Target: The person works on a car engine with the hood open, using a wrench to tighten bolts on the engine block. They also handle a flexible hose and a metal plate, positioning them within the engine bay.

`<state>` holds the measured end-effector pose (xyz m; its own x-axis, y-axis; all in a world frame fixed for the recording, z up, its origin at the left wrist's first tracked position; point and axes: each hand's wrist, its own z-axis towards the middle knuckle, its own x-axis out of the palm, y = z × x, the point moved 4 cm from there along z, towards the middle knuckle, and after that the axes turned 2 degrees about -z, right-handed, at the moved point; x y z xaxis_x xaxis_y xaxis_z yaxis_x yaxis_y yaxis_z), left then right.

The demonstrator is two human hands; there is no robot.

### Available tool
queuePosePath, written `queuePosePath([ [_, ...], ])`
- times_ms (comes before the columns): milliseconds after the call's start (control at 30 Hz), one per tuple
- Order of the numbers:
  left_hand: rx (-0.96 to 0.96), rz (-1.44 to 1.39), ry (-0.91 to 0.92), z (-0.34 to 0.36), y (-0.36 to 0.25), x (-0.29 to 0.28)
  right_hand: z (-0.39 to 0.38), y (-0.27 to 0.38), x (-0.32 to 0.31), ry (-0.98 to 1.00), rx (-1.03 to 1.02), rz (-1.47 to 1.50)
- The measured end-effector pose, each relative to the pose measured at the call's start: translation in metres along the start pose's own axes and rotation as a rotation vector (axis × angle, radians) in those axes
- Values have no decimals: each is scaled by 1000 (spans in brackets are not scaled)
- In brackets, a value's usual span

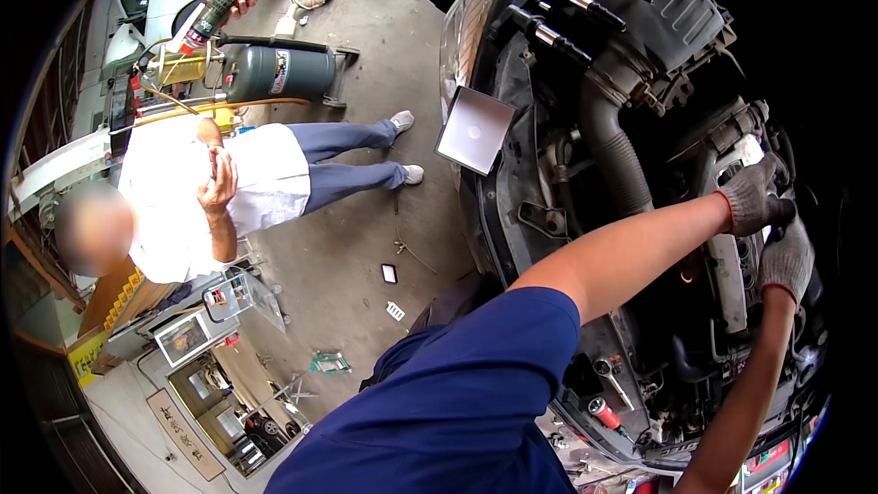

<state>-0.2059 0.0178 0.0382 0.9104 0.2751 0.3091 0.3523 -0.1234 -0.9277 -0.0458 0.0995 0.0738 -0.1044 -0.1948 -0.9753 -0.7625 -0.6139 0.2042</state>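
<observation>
Both my hands wear grey knit work gloves with dark fingers and meet over the engine at the right. My left hand (759, 194) reaches in from the left, its fingers curled over the edge of the long grey engine part (732, 279). Just below it, my right hand (786, 256) comes up from the lower edge, fingers toward the left hand and almost touching it. Whatever lies between the fingers is hidden. Something white (750, 148) shows beside the left glove. Several black ignition coils (553, 37) with silver bands lie toward the top of the engine bay.
A corrugated black intake hose (615, 151) crosses the bay. A pale square panel (476, 131) rests on its front edge; a ratchet (613, 382) and red can (604, 413) lie lower. A person in a white shirt (265, 162) stands left, near a dark green tank (279, 71).
</observation>
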Motion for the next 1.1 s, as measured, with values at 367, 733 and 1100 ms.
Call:
queuePosePath([
  [367, -8, -5, 12, -3, 7, 9, -1, -15, 6, 20, -16, -17],
  [733, 64, -110, 20, -2, 7, 12, 3, 2, -16, -271, -317, -357],
  [1100, 112, -29, -87, 6, 9, 19, 21, -9, -21, 353, -38, -163],
])
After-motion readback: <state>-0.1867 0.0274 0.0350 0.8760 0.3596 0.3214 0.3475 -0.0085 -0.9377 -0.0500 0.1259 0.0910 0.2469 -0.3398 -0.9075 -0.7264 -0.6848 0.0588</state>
